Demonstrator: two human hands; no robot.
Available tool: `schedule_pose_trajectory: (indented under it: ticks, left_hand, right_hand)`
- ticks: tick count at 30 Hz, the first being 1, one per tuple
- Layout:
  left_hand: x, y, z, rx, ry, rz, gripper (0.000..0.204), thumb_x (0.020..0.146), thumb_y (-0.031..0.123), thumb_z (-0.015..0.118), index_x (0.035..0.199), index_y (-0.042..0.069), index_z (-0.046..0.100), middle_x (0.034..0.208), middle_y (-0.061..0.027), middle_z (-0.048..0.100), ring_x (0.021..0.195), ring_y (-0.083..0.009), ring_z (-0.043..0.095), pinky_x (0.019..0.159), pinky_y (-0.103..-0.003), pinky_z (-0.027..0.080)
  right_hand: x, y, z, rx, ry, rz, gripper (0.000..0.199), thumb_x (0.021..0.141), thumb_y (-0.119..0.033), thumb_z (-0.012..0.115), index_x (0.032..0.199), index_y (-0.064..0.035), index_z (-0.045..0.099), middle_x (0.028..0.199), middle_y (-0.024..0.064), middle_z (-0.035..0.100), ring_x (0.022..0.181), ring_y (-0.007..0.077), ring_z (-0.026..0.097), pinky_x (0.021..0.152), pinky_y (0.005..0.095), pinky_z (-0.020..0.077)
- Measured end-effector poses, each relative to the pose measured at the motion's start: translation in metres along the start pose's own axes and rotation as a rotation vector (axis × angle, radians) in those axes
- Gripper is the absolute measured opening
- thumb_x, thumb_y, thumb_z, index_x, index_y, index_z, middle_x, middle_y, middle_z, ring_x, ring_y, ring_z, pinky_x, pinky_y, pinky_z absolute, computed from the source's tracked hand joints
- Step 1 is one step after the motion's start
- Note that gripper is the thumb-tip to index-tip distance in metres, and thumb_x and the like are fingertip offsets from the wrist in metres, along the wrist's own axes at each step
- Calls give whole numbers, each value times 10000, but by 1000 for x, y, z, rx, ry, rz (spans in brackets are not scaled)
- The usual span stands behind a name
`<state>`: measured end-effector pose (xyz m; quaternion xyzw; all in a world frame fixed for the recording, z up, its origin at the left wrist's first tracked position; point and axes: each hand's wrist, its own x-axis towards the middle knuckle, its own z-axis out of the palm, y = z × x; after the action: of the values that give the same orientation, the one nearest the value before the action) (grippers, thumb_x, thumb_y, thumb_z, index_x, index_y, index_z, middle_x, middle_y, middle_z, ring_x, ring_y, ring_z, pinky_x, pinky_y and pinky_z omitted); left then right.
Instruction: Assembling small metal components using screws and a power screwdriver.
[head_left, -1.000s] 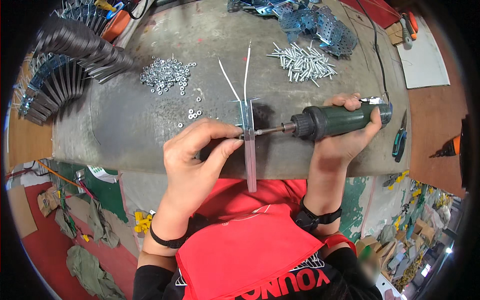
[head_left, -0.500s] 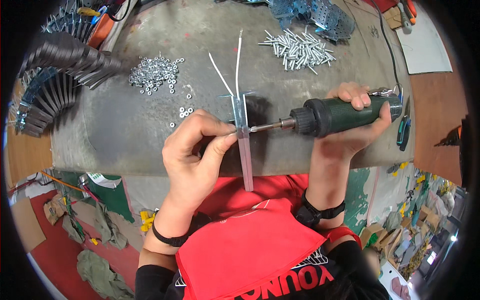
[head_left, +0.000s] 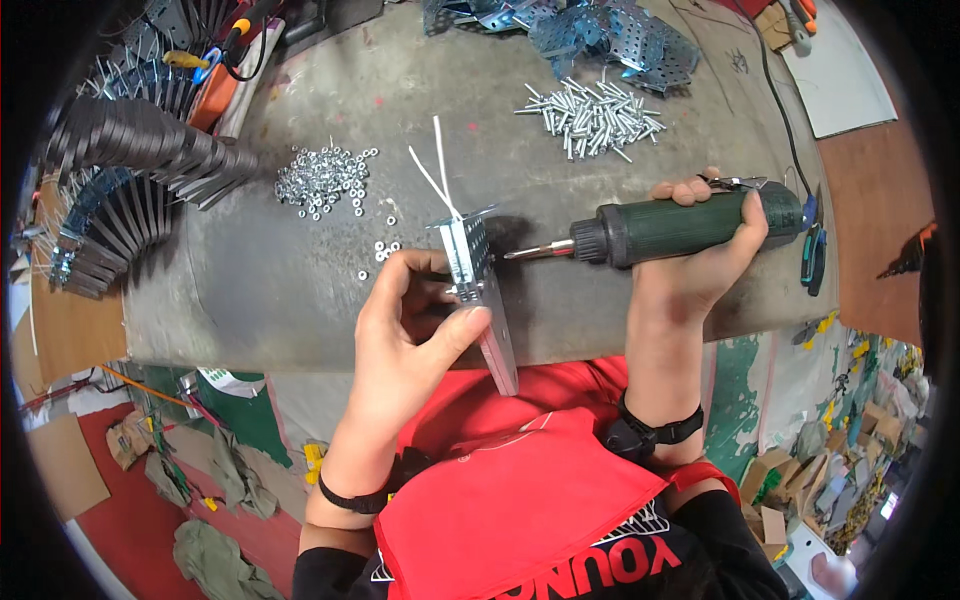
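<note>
My left hand (head_left: 400,325) grips a perforated metal bracket (head_left: 461,258) joined to a long flat bar (head_left: 499,352), thumb on the near side and fingers behind. Two thin white wires (head_left: 441,172) rise from the bracket's far end. A small bolt end seems to poke out near my fingertips. My right hand (head_left: 692,278) is wrapped round a dark green electric screwdriver (head_left: 680,228), lying sideways and pointing left. Its bit (head_left: 537,250) stands a short gap away from the bracket's right face.
Loose nuts (head_left: 325,182) lie left of the bracket, with several strays nearer me. Behind the screwdriver is a heap of screws (head_left: 592,120), then perforated metal plates (head_left: 640,48). Dark flat parts (head_left: 150,145) are stacked at far left. Green-black cutters (head_left: 813,262) lie right.
The screwdriver's bit, at the bracket half a second ago, is now apart from it. My left hand has turned the bracket so its face shows more, and the grip has shifted.
</note>
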<state>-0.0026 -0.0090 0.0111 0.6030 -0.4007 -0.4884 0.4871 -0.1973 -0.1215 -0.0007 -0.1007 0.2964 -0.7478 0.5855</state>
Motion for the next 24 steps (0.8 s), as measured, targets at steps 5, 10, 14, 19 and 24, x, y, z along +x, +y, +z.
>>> schedule_pose_trajectory:
  ticks: [5, 10, 14, 19, 24]
  left_hand:
    - [3, 4, -3, -99, -60, -61, 423, 798, 125, 739, 1116, -18, 499, 916, -55, 577, 824, -99, 578, 735, -239, 508]
    - [3, 3, -6, -99, -68, -90, 436, 794, 127, 741, 1131, -14, 503, 905, -48, 580, 825, -96, 578, 734, -243, 504]
    - [5, 0, -9, -53, -77, -70, 438, 783, 133, 748, 1129, -6, 519, 875, -41, 586, 822, -87, 576, 722, -245, 497]
    - [4, -1, -9, -53, -77, -97, 444, 779, 147, 754, 1129, -8, 529, 863, -47, 602, 821, -90, 584, 718, -242, 495]
    - [5, 0, -9, -84, -69, -76, 462, 771, 146, 762, 1132, -24, 527, 899, -59, 606, 818, -95, 588, 711, -248, 505]
  right_hand:
    - [-3, 4, 4, -66, 50, -11, 351, 875, -410, 490, 933, -64, 471, 760, 36, 492, 697, 166, 487, 778, 357, 437]
    - [-6, 9, 8, -96, 40, -23, 353, 867, -420, 499, 909, -72, 462, 767, 40, 494, 712, 170, 486, 791, 373, 439]
    - [-6, 10, 8, -118, 23, -40, 358, 860, -424, 505, 908, -72, 460, 770, 39, 493, 718, 172, 486, 794, 376, 438]
    - [-5, 9, 7, -170, 22, -82, 356, 861, -416, 502, 916, -68, 456, 767, 40, 482, 722, 173, 475, 806, 380, 429]
    - [-7, 11, 8, -185, -2, -95, 342, 871, -403, 495, 920, -67, 456, 765, 43, 480, 722, 174, 476, 814, 380, 428]
